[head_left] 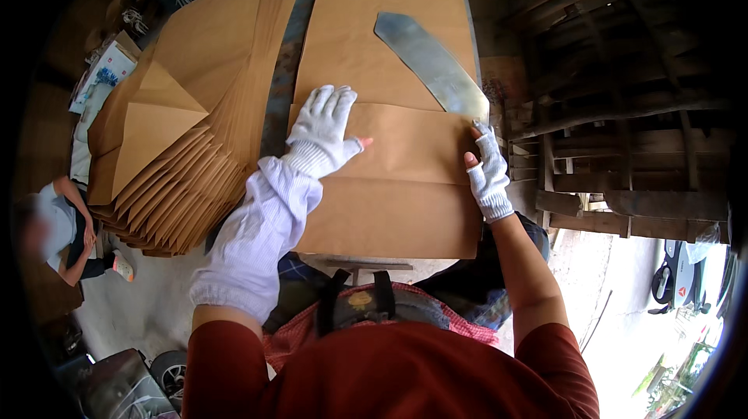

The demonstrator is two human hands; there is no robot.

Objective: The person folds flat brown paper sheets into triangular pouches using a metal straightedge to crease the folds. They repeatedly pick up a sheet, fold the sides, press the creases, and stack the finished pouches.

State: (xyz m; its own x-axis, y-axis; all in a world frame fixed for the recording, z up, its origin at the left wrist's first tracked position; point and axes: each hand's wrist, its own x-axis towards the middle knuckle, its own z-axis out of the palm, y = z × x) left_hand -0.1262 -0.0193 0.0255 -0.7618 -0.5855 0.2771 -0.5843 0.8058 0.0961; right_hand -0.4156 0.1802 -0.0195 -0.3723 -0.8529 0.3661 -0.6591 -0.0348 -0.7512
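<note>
In front of me a brown kraft paper sheet (389, 216) lies with a crosswise crease and a straight upper edge, over more brown paper (343, 37). My left hand (323, 127), in a white knit glove and long white sleeve, rests flat at the sheet's upper left, thumb spread. My right hand (491, 173), gloved with bare fingertips, lies at the sheet's right edge, thumb and forefinger apart and touching the paper. Just beyond it ends a flat grey metal strip (432, 64) with an angled tip, slanting across the far paper. Some right-hand fingers are partly hidden.
A fanned stack of folded brown paper (171, 193) covers the left side of the table (290, 68). At far left a person (62, 224) sits by a white box (109, 68). Dark wooden slats (623, 138) stand on the right; a vehicle (686, 279) is beyond.
</note>
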